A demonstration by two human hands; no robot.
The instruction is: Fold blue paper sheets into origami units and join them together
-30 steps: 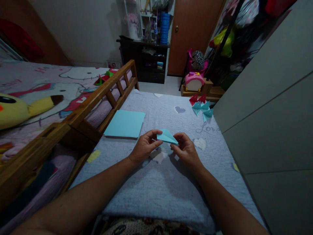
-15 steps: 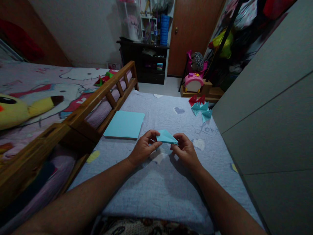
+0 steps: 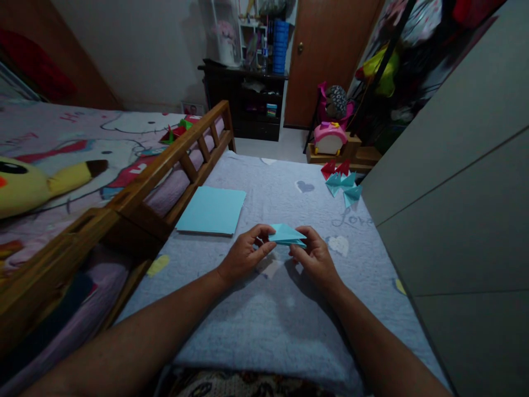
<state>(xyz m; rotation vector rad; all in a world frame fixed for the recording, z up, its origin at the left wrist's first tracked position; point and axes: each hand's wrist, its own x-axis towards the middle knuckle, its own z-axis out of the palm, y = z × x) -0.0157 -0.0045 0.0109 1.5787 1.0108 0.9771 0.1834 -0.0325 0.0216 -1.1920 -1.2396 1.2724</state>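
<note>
A light-blue folded paper (image 3: 285,232) is held between my two hands, a little above the bed cover. My left hand (image 3: 250,251) pinches its left end between thumb and fingers. At the right end, my right hand (image 3: 313,252) grips the pointed tip, its thumb below and fingers behind. The layers gape slightly along the near right edge. Left of my hands lies a stack of light-blue square paper (image 3: 212,210). Several blue folded paper pieces (image 3: 345,186) stand at the far right of the bed, with red folded paper pieces (image 3: 335,169) just behind them.
A wooden bed rail (image 3: 165,171) runs along the left, with a second bed and a yellow plush toy (image 3: 45,184) beyond it. On the right stands a pale cabinet (image 3: 454,209). A pink toy case (image 3: 329,138) sits past the bed's far end.
The paper's layers have spread apart at the right side, and the paper shows slightly lower and further right. Both hands keep their hold. The view has shifted a little.
</note>
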